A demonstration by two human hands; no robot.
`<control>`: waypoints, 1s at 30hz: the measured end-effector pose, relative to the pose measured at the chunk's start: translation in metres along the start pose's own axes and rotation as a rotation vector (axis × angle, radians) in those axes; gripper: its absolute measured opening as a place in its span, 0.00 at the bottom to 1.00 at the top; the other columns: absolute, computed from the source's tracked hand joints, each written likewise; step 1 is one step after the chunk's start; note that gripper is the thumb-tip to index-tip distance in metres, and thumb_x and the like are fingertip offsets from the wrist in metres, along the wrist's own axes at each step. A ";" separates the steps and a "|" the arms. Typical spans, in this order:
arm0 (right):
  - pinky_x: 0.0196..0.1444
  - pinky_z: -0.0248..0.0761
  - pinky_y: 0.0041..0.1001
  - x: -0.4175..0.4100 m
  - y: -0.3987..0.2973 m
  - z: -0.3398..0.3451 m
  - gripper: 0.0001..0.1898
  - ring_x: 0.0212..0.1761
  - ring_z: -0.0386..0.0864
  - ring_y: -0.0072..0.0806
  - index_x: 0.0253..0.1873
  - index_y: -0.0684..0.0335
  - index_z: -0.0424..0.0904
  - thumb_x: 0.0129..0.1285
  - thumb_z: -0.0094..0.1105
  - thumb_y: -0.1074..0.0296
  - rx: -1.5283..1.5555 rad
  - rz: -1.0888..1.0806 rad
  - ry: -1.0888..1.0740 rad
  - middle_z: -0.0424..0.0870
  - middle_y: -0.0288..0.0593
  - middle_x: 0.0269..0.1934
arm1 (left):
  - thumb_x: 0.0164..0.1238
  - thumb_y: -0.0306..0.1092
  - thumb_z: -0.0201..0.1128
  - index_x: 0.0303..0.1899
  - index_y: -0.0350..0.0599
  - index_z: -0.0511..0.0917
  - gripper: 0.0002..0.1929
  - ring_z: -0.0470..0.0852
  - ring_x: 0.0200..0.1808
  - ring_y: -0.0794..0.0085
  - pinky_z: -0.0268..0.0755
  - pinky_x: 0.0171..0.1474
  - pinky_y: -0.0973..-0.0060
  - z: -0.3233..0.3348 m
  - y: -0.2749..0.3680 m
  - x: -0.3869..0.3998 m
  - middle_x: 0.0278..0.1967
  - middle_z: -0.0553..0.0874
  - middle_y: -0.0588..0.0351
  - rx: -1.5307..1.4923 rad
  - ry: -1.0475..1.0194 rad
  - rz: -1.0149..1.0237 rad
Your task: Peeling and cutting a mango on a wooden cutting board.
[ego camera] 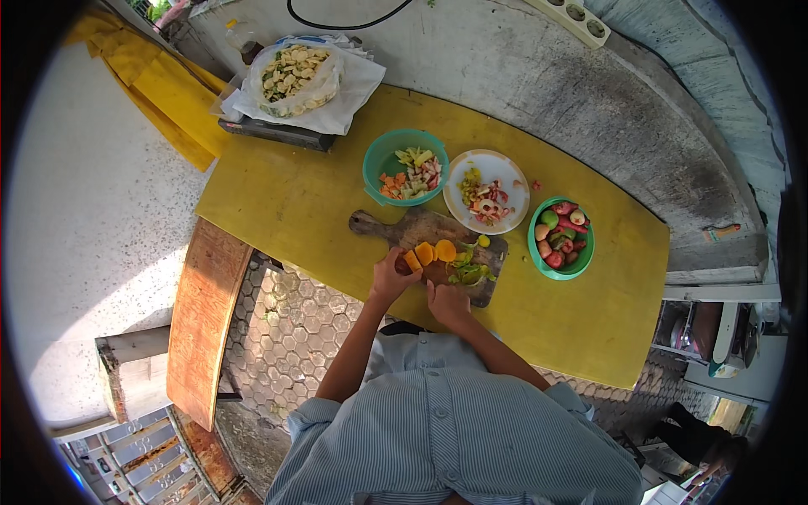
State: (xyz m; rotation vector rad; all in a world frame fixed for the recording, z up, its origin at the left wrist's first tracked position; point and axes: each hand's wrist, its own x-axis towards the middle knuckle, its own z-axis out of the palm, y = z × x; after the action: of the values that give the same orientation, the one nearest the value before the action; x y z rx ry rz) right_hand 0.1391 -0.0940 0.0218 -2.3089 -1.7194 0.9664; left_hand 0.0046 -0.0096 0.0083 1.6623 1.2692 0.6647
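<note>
My left hand (391,276) grips the uncut end of an orange-fleshed fruit or root at the left part of a worn wooden cutting board (431,219). Thick orange slices (445,250) lie in a row beside its fingers. My right hand (449,304) is curled at the board's near edge, just right of the left hand. Its grip is hidden, and I make out no knife blade. Yellow-green peelings (472,274) lie on the board's right half. Beyond the board are a teal bowl (377,146) of chopped pieces and a white plate (512,173) with red and yellow scraps.
A green bowl (557,274) of whole fruit and red roots stands right on the yellow table (587,328). At the far left, a plastic bag of sliced pieces (295,79) rests over a dark appliance (278,131). A wooden bench (205,315) stands left; another person (691,435) is at lower right.
</note>
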 end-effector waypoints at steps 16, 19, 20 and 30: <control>0.38 0.73 0.47 0.000 0.008 0.001 0.32 0.33 0.79 0.56 0.27 0.69 0.79 0.69 0.33 0.46 0.114 0.088 0.034 0.80 0.61 0.27 | 0.48 0.31 0.69 0.39 0.41 0.76 0.16 0.79 0.39 0.60 0.73 0.41 0.71 -0.026 0.001 0.011 0.38 0.79 0.50 0.177 -0.242 0.204; 0.39 0.72 0.48 -0.001 0.007 0.000 0.32 0.33 0.79 0.57 0.28 0.69 0.79 0.68 0.33 0.45 0.098 0.079 0.017 0.80 0.61 0.28 | 0.50 0.33 0.69 0.39 0.39 0.76 0.16 0.80 0.35 0.60 0.73 0.36 0.71 -0.025 0.003 0.005 0.34 0.80 0.49 0.129 -0.182 0.203; 0.40 0.72 0.48 -0.001 0.008 0.000 0.32 0.34 0.79 0.57 0.29 0.69 0.79 0.68 0.33 0.45 0.099 0.077 0.023 0.80 0.61 0.28 | 0.51 0.34 0.69 0.39 0.39 0.77 0.15 0.81 0.34 0.59 0.73 0.35 0.71 -0.023 0.005 0.003 0.33 0.81 0.49 0.153 -0.134 0.191; 0.37 0.73 0.47 -0.020 0.000 -0.011 0.30 0.31 0.80 0.55 0.30 0.67 0.79 0.69 0.33 0.47 0.102 0.010 0.148 0.80 0.59 0.27 | 0.54 0.37 0.67 0.37 0.40 0.78 0.13 0.82 0.28 0.55 0.74 0.31 0.66 0.002 -0.013 -0.016 0.26 0.82 0.46 0.223 0.110 0.140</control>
State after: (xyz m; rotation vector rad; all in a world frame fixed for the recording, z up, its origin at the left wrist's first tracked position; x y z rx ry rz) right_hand 0.1415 -0.1088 0.0391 -2.2645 -1.5664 0.8409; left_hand -0.0049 -0.0244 -0.0029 1.9334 1.3534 0.7291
